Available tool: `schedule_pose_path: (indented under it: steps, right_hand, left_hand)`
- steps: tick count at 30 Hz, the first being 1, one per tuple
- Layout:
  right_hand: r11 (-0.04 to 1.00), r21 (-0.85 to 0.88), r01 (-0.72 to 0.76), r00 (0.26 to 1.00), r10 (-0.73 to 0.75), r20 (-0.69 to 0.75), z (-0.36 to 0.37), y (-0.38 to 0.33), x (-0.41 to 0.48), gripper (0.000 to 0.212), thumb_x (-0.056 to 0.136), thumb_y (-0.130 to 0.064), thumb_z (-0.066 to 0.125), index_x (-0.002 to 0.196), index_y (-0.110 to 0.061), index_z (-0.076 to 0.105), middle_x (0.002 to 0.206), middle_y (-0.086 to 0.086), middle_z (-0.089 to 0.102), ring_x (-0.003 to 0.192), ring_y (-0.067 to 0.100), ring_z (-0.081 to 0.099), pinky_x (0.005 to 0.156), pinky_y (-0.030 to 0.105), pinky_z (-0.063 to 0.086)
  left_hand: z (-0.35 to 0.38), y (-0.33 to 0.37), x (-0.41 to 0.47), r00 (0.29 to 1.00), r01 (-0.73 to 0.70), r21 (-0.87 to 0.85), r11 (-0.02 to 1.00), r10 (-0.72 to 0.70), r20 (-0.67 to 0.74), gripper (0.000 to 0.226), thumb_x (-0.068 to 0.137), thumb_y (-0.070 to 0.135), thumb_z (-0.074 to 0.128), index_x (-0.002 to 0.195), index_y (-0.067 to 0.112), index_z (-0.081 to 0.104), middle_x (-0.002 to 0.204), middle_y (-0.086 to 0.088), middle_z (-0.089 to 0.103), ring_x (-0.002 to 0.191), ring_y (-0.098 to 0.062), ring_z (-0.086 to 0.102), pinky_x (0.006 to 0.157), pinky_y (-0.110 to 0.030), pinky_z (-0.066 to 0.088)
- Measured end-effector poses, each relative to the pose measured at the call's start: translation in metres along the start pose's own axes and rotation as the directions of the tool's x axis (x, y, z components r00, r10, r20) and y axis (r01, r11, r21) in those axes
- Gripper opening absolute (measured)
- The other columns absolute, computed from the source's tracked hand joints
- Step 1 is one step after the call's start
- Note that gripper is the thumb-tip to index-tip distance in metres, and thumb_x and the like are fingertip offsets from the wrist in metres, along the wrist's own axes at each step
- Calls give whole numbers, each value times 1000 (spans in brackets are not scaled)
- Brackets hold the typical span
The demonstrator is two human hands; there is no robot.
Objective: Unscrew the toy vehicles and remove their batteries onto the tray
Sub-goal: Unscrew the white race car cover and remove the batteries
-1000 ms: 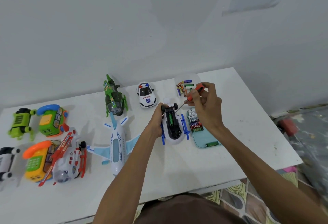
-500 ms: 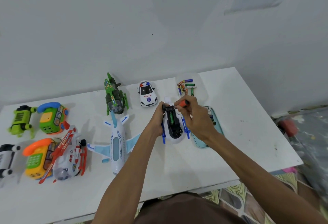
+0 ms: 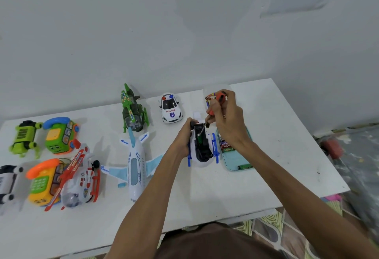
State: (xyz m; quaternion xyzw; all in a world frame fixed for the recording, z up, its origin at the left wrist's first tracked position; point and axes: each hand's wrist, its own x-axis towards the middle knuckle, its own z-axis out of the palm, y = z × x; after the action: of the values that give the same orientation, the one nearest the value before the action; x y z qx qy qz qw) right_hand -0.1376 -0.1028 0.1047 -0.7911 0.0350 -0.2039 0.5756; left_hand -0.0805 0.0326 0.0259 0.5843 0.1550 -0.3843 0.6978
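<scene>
Right hand (image 3: 227, 119), fingers curled round the orange handle of a screwdriver (image 3: 221, 96), is seen just behind and to the right of an upturned white-and-blue toy vehicle (image 3: 202, 156). The steel shaft is slanted down and leftward, so that its tip is set in the toy's dark underside, toward the far end. Left hand (image 3: 183, 137) is clamped on the toy's left flank, fingers wrapped over its far edge, and by it the body is braced against the table (image 3: 276, 156).

The toy's long axis is laid pointing away from the person, rounded end nearest, and the open bay is run along that same line. Something green, taken to be a cell, is glimpsed in the bay just nearer than the tip.

A pale blue tray (image 3: 235, 162) is placed just right of the toy, beside its blue skid, with batteries (image 3: 225, 145) already stacked at its far end. Whether a screw is being turned or a cell levered cannot be told. Since the tray lies to the toy's right, under the tool hand's wrist, any freed cell is judged best carried sideways by the right hand, with the left kept as the brace.

A police car (image 3: 170, 107) is parked behind and left of the toy, and an airliner (image 3: 135, 166) is laid well to its left.
</scene>
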Motion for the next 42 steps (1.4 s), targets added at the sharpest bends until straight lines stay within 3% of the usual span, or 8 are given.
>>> schedule_pose_path:
  steps: [6, 11, 16, 21, 26, 30, 35, 42]
  right_hand:
    - [998, -2, -59, 996, 59, -70, 0, 4, -4, 13, 106, -23, 45, 116, -15, 47, 75, 12, 65, 62, 22, 68, 61, 27, 55]
    - [968, -248, -44, 985, 83, 151, -3, 15, -3, 10, 96, -17, 57, 104, -21, 61, 70, -6, 61, 53, 2, 54, 55, 12, 44]
    - [797, -563, 218, 903, 54, 426, -1, 33, -9, 25, 91, -27, 65, 116, -30, 71, 89, 1, 74, 78, 17, 68, 71, 38, 58]
    - [707, -611, 356, 880, -33, 474, 0, 38, -15, 36, 92, -26, 64, 127, -31, 68, 94, 1, 74, 82, 22, 65, 68, 36, 52]
    - [689, -613, 387, 870, -53, 489, 3, 44, -19, 9, 89, -23, 64, 93, -20, 72, 79, 1, 69, 71, 23, 61, 59, 32, 44]
    - [789, -545, 284, 911, -45, 410, 5, 52, -24, 12, 93, -29, 64, 101, -21, 68, 84, -4, 71, 74, 15, 64, 66, 36, 55]
    - [819, -523, 236, 971, -217, 99, 3, 34, -23, 37, 99, -48, 52, 85, -14, 57, 86, -6, 52, 79, 9, 48, 64, 17, 40]
    - [957, -249, 147, 975, -183, -125, -1, 8, -15, 52, 99, -58, 47, 80, -9, 51, 56, 7, 60, 48, 27, 58, 50, 39, 46]
  left_hand:
    - [1, 1, 0, 1000, 21, -58, 998, -21, 2, 32, 86, 39, 56, 88, 9, 68, 81, -12, 72, 65, -26, 69, 64, -30, 59]
    - [1, 2, 0, 1000, 13, -43, 999, -12, 16, 30, 88, 37, 53, 82, 11, 68, 79, -10, 73, 65, -24, 68, 66, -31, 57]
    - [1, 2, -2, 1000, -14, -48, 999, 14, -4, 29, 90, 37, 54, 74, 16, 67, 76, -7, 69, 63, -21, 67, 66, -31, 57]
    - [0, 3, -3, 1000, 4, -70, 998, -3, 4, 30, 91, 38, 53, 81, 16, 72, 79, -6, 71, 66, -21, 67, 66, -29, 56]
    - [0, 4, -3, 1000, 18, -80, 997, -20, -20, 37, 91, 40, 54, 69, 18, 75, 76, -5, 69, 65, -21, 65, 67, -30, 54]
    - [-2, 4, -2, 998, 25, -51, 998, -27, -49, 29, 88, 41, 56, 78, 17, 68, 77, -6, 68, 66, -22, 65, 68, -31, 56]
    - [-1, 3, -2, 999, 31, -85, 996, -33, -17, 30, 87, 39, 55, 76, 13, 66, 73, -7, 69, 62, -22, 66, 69, -32, 54]
    - [0, 6, -2, 998, 43, -91, 995, -46, -41, 34, 81, 40, 60, 95, 10, 67, 87, -10, 73, 68, -25, 69, 70, -32, 58]
